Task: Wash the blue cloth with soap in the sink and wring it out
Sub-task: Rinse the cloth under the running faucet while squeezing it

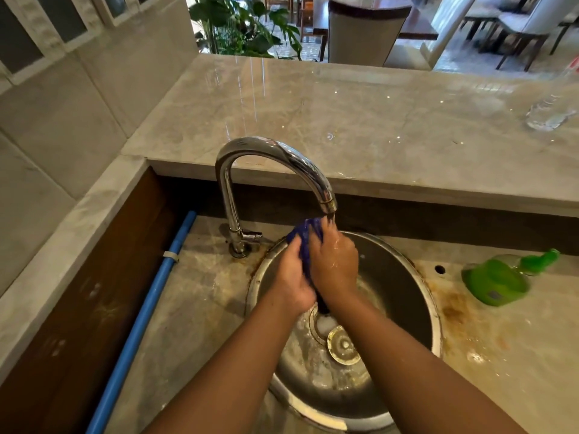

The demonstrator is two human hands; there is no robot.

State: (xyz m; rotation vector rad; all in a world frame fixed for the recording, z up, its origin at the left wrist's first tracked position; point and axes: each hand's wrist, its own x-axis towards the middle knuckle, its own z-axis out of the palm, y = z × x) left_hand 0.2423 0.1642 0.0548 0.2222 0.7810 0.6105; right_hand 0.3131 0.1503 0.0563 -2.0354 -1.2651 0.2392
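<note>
Both hands clamp the blue cloth (305, 242) over the round steel sink (407, 296), left hand (293, 277) and right hand (335, 267) squeezing it under the chrome tap (275, 164). Splash looks likely if they wring high, and the tail could snag the drain strainer (343, 344).

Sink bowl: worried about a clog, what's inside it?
In the sink, a round metal strainer lies beside the foamy drain. The left hand and right hand grip the blue cloth above; the forearms cover the bowl's near part.
</note>
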